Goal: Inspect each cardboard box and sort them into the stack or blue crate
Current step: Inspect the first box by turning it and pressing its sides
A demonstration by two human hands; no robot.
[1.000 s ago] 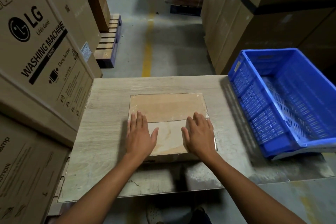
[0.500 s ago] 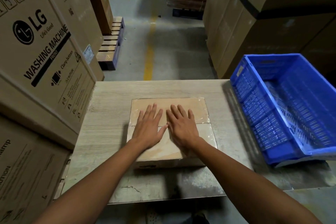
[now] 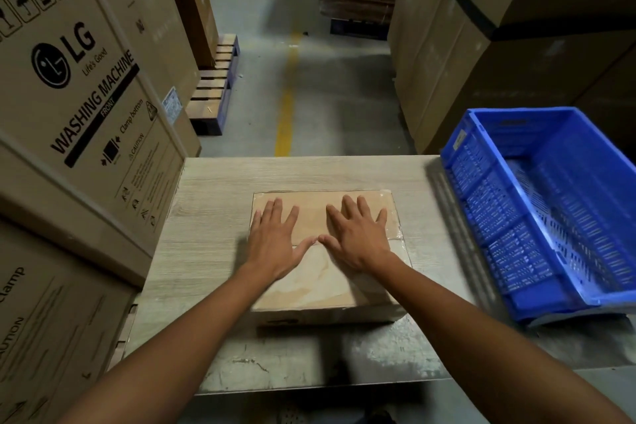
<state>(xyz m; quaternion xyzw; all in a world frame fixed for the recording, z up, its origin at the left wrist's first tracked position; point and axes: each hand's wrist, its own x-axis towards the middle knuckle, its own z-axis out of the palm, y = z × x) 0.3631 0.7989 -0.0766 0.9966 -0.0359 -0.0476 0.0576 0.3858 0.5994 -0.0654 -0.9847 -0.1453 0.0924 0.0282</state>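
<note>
Cardboard box [image 3: 309, 289]: one, lying on desk [image 3: 213, 203]; left hand [image 3: 275, 244] and right hand [image 3: 358, 241] pressing flat, fingers spread. One blue crate [image 3: 537, 217] sitting alongside.

The cardboard box [image 3: 309, 289] lay centred on the table [image 3: 206, 217]. The crate [image 3: 509, 251] stood at the table's right edge; stacked cartons [image 3: 86, 96] stood left.

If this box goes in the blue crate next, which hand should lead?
Probably the right hand. Both hands lie flat on the box, but the right one is on the side nearer the blue crate; the left hand is farther away.
</note>
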